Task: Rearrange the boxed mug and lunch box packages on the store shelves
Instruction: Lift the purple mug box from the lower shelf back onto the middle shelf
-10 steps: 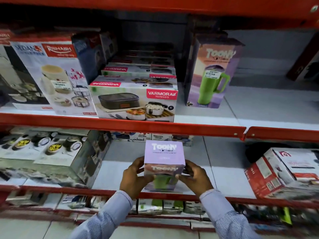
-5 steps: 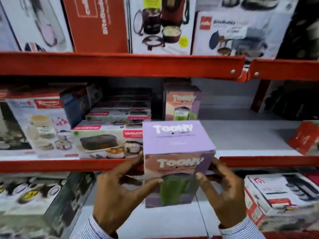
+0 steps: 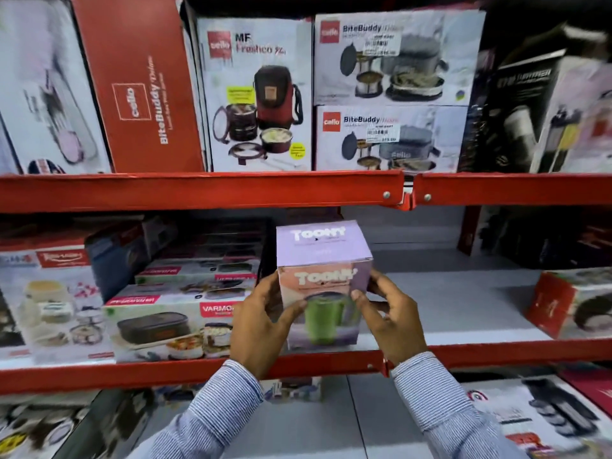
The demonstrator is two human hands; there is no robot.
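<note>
A lilac mug box [image 3: 323, 260] printed with a green mug is upright at the front of the middle shelf [image 3: 463, 299], gripped on both sides. My left hand [image 3: 261, 326] clasps its left face and my right hand [image 3: 390, 319] its right face. Whether its base rests on the shelf I cannot tell. Directly left lies a stack of flat Varmora lunch box packages [image 3: 172, 323]. The second mug box that stood behind is hidden by the held one.
Red shelf rails [image 3: 198, 190] cross above and below the hands. Cello lunch box cartons [image 3: 258, 94] fill the top shelf. A Rishabh box [image 3: 49, 303] stands far left, a red-sided carton [image 3: 569, 303] far right. More cartons [image 3: 546, 422] sit on the lower shelf.
Both hands lifted the mug box from the lower shelf up to the middle shelf, beside the Varmora stack. The view tilted upward, revealing the top shelf.
</note>
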